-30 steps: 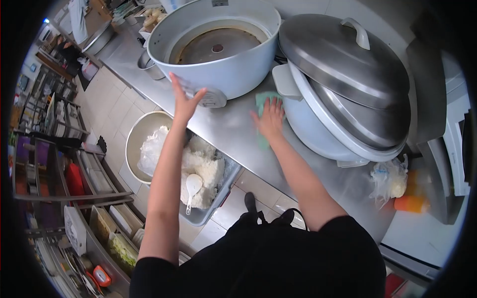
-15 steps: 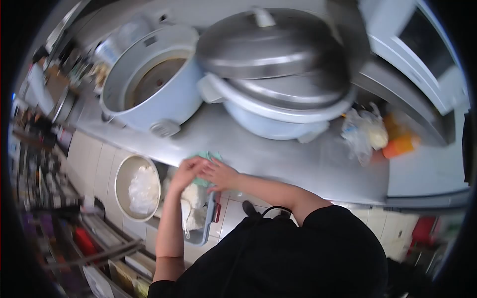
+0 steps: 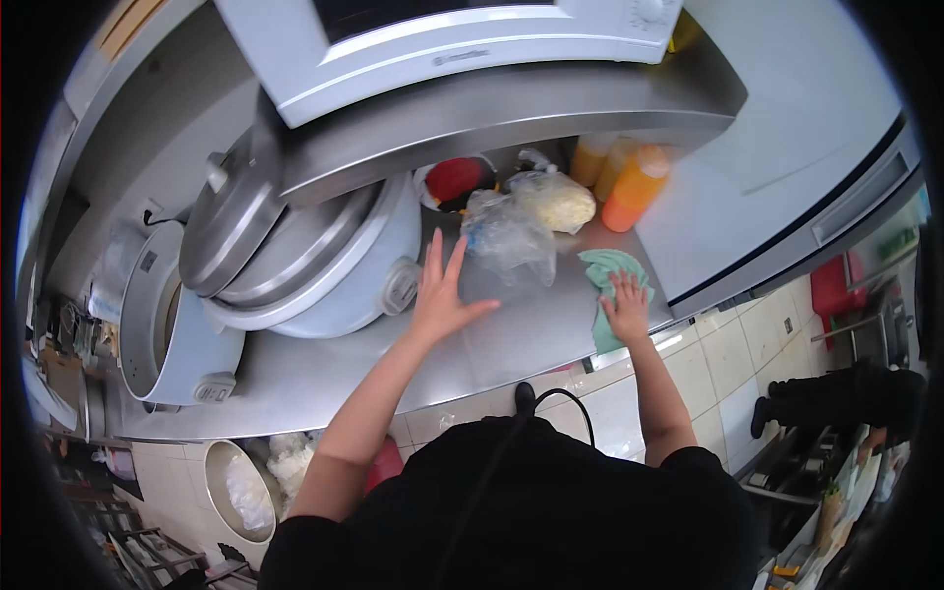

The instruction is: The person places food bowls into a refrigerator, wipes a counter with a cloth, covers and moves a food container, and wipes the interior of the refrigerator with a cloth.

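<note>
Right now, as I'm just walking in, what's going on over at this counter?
A person in a black top is at a metal counter, with the right hand flat on a green cloth near the counter's right end. The left hand is spread and holds nothing, between a big lidded cooker and a clear plastic bag. An orange bottle stands just beyond the cloth.
</note>
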{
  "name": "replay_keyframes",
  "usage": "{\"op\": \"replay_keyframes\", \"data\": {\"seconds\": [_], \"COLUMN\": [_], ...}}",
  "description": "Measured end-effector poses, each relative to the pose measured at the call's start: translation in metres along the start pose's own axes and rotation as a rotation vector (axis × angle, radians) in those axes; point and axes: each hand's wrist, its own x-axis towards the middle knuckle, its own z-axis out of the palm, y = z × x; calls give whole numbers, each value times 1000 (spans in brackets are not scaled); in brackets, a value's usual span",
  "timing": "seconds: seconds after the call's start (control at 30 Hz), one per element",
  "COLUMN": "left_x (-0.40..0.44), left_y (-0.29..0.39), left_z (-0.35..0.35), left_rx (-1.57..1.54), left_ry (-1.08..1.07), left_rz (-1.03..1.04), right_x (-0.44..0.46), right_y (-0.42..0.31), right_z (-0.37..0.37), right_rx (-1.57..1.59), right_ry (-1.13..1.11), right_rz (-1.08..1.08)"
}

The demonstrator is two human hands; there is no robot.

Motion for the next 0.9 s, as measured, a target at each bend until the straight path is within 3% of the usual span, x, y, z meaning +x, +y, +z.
{"op": "replay_keyframes", "data": {"seconds": [0.1, 0.2, 0.27, 0.4, 0.5, 0.57, 0.67, 0.73, 0.8, 0.87, 0.9], "left_x": [67, 108, 125, 109, 86, 56, 3, -36, -74, -100, -111], "left_y": [34, 33, 28, 3, -26, -49, -52, -54, -58, -55, -51], "left_z": [33, 78, 104, 143, 148, 143, 118, 98, 84, 66, 55], "left_rx": [270, 446, 580, 464, 424, 367, 360, 308, 239, 111, 26], "left_ry": [19, -19, -205, -402, -272, -81, -3, 81, 219, 369, 442], "left_rz": [-47, -48, -173, -321, -277, -213, -353, -437, -570, -766, -868], "right_x": [19, 42, 72, 140, 186, 209, 227, 222, 224, 221, 221], "right_y": [38, 22, 4, -25, -31, -31, -23, -42, -64, -101, -123], "right_z": [-4, -36, -56, -67, -57, -37, -10, -31, -33, -18, -10], "right_rx": [-35, -129, 80, 205, 73, 224, 379, 252, 48, 279, 638], "right_ry": [18, -18, 183, 239, 241, -27, -64, -14, 390, 535, 300], "right_rz": [121, 135, -63, -251, -280, -155, -72, -57, -146, -312, -231]}}
